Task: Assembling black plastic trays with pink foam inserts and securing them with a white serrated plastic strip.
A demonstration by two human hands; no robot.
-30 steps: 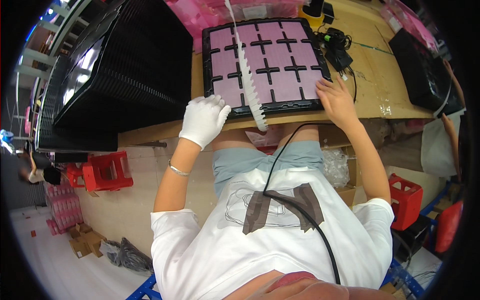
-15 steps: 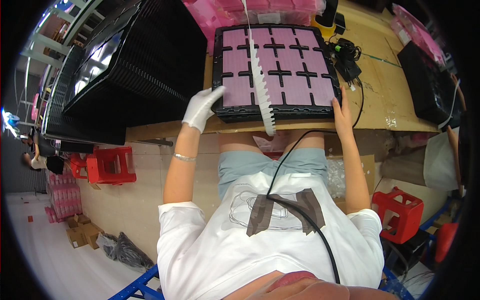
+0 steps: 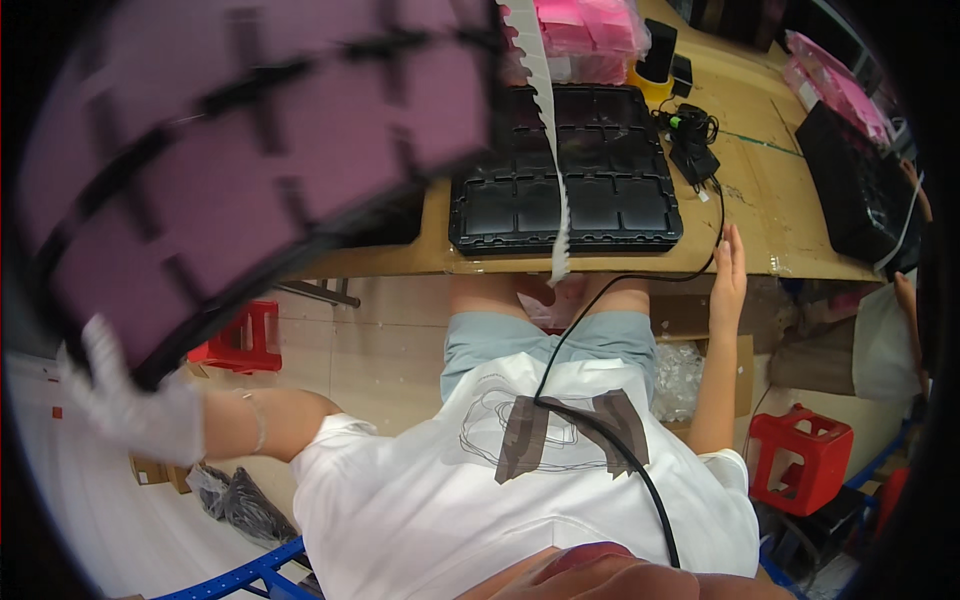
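My left hand (image 3: 140,400), in a white glove, grips the lower corner of a black tray with pink sheets (image 3: 350,180) in its compartments. This tray is lifted and tilted at the upper left, blurred by motion. On the table lies another black tray (image 3: 565,205) with bare dark compartments and no pink in it. Right of that tray, my bare right hand (image 3: 731,270) is raised near the table's front edge, its fingers straight and holding nothing. A white strip with a toothed edge (image 3: 553,150) hangs in front of the lower tray.
Pink wrapped packs (image 3: 595,35) lie at the back of the cardboard-covered table (image 3: 760,215). A black adapter with coiled cable (image 3: 692,150) sits to the right, near a black box (image 3: 850,185). Red stools (image 3: 800,460) stand on both sides. Another person's arm shows at the far right.
The pink-filled tray has gone from the table to the upper left in my left hand, uncovering the bare black tray. My right hand has let go of it and moved right.
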